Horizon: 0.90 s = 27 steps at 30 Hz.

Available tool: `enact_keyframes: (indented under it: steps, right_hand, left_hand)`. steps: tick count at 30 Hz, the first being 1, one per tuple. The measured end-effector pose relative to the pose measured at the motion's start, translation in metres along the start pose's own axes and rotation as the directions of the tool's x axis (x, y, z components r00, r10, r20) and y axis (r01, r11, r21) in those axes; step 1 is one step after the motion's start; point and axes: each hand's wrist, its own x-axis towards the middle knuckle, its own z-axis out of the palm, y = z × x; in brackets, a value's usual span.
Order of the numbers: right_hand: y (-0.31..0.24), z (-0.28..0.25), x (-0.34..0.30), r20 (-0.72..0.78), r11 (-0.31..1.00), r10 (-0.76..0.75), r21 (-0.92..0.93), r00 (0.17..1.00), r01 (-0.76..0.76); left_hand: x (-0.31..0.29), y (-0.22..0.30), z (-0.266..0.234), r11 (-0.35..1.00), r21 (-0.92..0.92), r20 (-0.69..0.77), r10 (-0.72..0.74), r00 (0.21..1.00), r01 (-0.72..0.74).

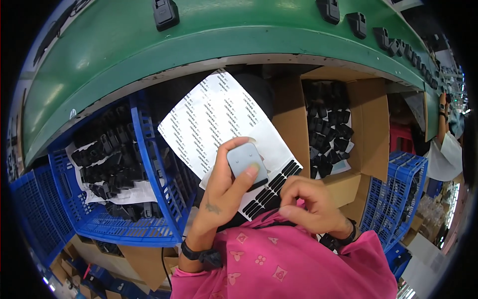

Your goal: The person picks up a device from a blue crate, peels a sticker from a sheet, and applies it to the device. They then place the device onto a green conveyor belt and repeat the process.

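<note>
My left hand (pixel 221 192) is closed round a small grey block with rounded corners (pixel 243 158), its thumb pressed on the face that shows. Under that hand lies a white sheet with slanted rows of dark print (pixel 214 112), resting over my lap. Rows of black oblong stickers (pixel 273 188) fill the sheet's near right end. Beside them my right hand (pixel 311 203) is held with its fingers curled and the thumb drawn against them. Whatever its fingertips hold, if anything, is too small to make out.
A blue plastic crate (pixel 167 209) with many black parts (pixel 112 164) stands on the left. To the right, a cardboard box (pixel 368 124) holds more black parts (pixel 331 132). A green bench (pixel 239 47) crosses the far side, carrying black housings (pixel 165 14). Another person's arm (pixel 442 117) shows far right.
</note>
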Motion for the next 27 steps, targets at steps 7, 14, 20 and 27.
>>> enact_keyframes:
  steps: [7,14,20,27]
  right_hand:
    - [-0.029,-0.002,0.018,-0.281,0.836,-0.009,0.525,0.960,0.162]
    - [-0.033,0.007,0.024,-0.354,0.849,-0.086,0.462,0.931,0.254]
    - [-0.031,0.009,0.025,-0.356,0.859,-0.020,0.471,0.934,0.198]
    - [-0.031,0.009,0.026,-0.343,0.853,-0.001,0.491,0.939,0.180]
  left_hand:
    - [-0.022,0.026,0.025,0.939,0.339,0.081,0.038,0.996,-0.063]
    - [-0.026,0.037,0.029,0.878,0.463,0.086,0.089,0.992,-0.119]
    - [-0.026,0.035,0.028,0.866,0.484,0.079,0.103,0.991,-0.129]
    - [-0.026,0.034,0.028,0.852,0.503,0.079,0.124,0.989,-0.147]
